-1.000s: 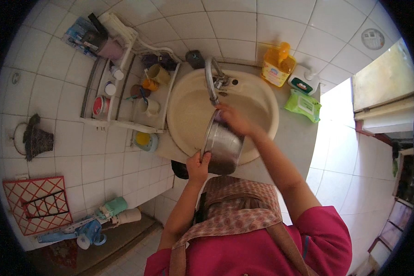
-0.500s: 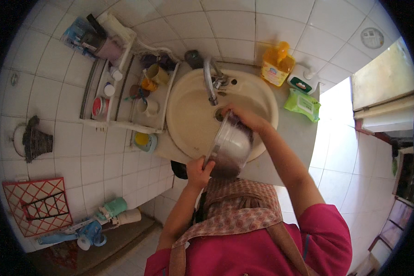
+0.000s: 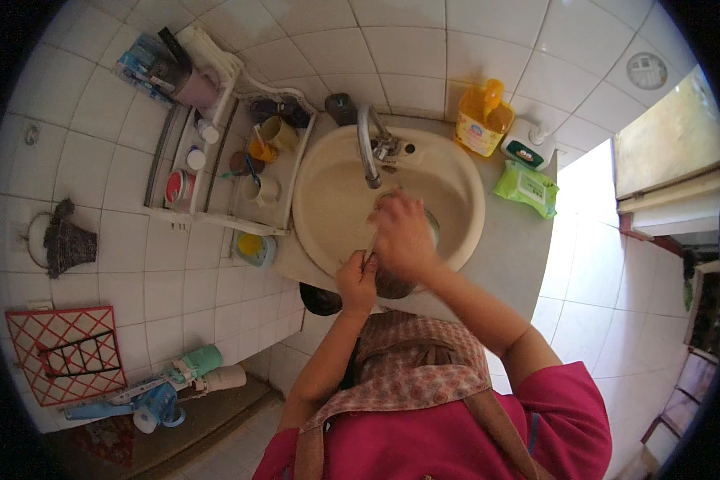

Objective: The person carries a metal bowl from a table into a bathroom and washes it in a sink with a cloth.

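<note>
A shiny metal bowl is tilted over the near side of the cream oval washbasin. My left hand is closed on its rim at the near left, thumb up along the edge. Across the bowl lies my right hand, its fingers stretched toward the tap and somewhat blurred; it hides most of the bowl. Just beyond those fingers is the spout of the chrome tap. Whether water runs from it I cannot make out.
Right of the basin stand a yellow pump bottle, a white soap dispenser and a green wipes pack. A white rack with cups is at the left, a soap dish with a yellow sponge below it. A dark cup stands behind.
My right hand has left the bowl's far rim and come nearer, across the bowl. The bowl has turned and is now mostly covered. My left hand still grips the rim, slightly further right.
</note>
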A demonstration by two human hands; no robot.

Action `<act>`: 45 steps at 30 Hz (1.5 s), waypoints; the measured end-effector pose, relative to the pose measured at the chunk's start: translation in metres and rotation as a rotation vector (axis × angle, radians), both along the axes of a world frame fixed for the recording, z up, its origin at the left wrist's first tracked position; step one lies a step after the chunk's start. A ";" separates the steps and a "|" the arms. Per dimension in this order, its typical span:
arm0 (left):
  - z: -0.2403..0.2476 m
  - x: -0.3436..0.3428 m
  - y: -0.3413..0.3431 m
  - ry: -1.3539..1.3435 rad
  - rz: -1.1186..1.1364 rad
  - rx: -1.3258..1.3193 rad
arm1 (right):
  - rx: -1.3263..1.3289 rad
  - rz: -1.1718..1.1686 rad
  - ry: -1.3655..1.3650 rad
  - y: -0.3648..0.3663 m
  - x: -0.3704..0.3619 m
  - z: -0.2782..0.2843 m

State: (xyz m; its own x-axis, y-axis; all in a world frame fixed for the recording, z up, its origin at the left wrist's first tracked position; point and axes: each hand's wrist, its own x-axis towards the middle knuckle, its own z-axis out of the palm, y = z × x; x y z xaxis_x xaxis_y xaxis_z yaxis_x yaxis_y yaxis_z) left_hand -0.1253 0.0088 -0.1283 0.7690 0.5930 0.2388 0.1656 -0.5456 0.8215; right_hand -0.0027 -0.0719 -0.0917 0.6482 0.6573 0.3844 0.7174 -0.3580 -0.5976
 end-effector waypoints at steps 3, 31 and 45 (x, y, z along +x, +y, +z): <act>0.021 -0.011 -0.002 0.032 -0.028 -0.027 | 0.037 0.184 0.965 -0.017 0.080 -0.060; -0.008 0.007 -0.007 -0.052 0.057 -0.081 | -0.132 0.071 -0.045 -0.002 -0.009 0.005; 0.020 -0.003 -0.001 0.103 0.004 0.116 | -0.244 -0.094 0.161 -0.014 -0.029 0.000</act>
